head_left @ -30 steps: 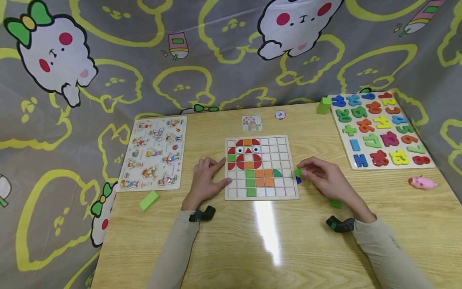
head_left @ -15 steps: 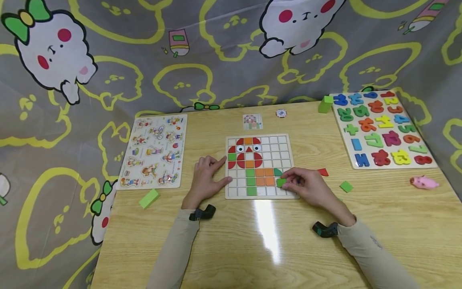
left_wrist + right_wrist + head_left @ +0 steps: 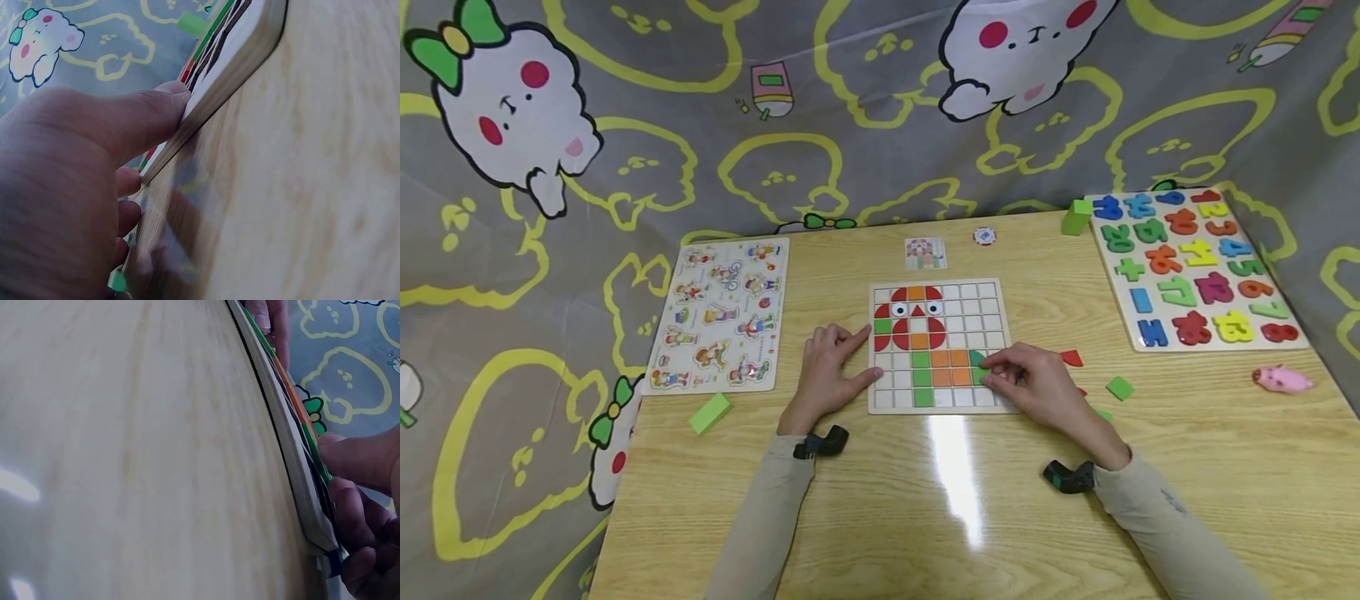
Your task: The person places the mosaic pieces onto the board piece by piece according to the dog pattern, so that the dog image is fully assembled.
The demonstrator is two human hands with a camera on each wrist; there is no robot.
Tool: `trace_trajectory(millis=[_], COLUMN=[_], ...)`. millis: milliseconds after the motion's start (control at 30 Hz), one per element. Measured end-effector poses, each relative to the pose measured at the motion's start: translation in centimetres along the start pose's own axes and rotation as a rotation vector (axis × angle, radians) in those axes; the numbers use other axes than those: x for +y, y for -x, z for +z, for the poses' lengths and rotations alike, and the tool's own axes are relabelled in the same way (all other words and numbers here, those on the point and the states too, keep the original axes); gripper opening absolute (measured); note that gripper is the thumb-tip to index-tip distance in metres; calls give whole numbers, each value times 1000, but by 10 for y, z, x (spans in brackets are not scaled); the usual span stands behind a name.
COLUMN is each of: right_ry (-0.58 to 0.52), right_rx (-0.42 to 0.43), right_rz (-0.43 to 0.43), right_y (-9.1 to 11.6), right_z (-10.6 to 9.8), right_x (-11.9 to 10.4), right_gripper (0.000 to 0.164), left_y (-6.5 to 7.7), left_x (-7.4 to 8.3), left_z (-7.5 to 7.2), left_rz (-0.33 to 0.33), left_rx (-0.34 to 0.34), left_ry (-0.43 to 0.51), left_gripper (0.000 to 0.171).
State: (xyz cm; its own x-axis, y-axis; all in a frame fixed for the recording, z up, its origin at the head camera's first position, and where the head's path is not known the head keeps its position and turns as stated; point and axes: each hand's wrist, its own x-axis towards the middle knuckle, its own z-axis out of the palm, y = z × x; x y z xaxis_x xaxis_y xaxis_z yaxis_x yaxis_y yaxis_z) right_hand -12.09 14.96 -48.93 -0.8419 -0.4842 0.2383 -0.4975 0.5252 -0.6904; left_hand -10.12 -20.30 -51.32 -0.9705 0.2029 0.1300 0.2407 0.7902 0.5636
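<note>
A wooden grid board (image 3: 891,404) lies mid-table, its cells partly filled with red, orange and green tiles and two eye tiles. My left hand (image 3: 829,375) steadies its left side, with thumb and forefinger spread and their tips on the edge. In the left wrist view the thumb (image 3: 147,115) rests at the board's rim. Over the board's right side, my right hand (image 3: 1033,379) pinches a green tile (image 3: 977,377), which sits in a cell right of the orange tiles and below a dark green rounded tile (image 3: 976,357). The fingers partly cover it.
Loose tiles lie right of the board, among them a red one (image 3: 1072,358) and a green square (image 3: 1120,387). A picture card (image 3: 925,252) and a poker chip (image 3: 984,237) lie behind. Puzzle boards (image 3: 658,379) (image 3: 1142,304), green blocks (image 3: 710,412) (image 3: 1077,218) and a pink pig (image 3: 1282,379) stand around.
My right hand has moved left from beside the board, bringing the green tile over it and down into a cell beside the orange tiles. The left hand has stayed put.
</note>
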Motion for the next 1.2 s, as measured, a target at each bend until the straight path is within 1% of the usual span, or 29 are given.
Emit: trace_trajectory(millis=[167,300,400,467,533,600,667,767,833,900,967,1033,1200], right_ry=[63,101,92,81,77,97,135,194,228,240,252,259,299], right_rx=[-2,-1,-16,2,34,78,93,54,4,-50,-91,-111,-85], right_rz=[-26,-23,1,7,24,53,112,205,237,251,257,271,314], right_y=[0,-1,-1,1,5,13,25,45,59,70,78,83,84], right_z=[-1,-3,-9,-17,-31,-48,-67,-95,-108,-117,-122,-124,-125], right_x=[-3,-5,-6,-5,0,7,15,26,33,39,43,46,51], right_gripper=[12,11,11,12,13,15,17,25,31,36,38,35,25], left_y=[0,-1,-1,-2,-2,-1,-1,0,1,1,1,2,1], left_x=[1,0,0,0,0,0,0,0,0,1,0,0,1], left_z=[-1,0,0,1,1,2,2,1,0,0,1,1,3], left_rz=[-3,-2,-2,0,2,4,4,-2,-5,-6,-6,-7,-1], left_rx=[-3,-1,0,0,1,5,11,16,17,18,17,15,17], left_ry=[10,10,11,10,9,1,-6,-12,-9,-3,3,5,6], left_gripper=[73,73,72,72,72,72,72,72,72,72,72,71,71])
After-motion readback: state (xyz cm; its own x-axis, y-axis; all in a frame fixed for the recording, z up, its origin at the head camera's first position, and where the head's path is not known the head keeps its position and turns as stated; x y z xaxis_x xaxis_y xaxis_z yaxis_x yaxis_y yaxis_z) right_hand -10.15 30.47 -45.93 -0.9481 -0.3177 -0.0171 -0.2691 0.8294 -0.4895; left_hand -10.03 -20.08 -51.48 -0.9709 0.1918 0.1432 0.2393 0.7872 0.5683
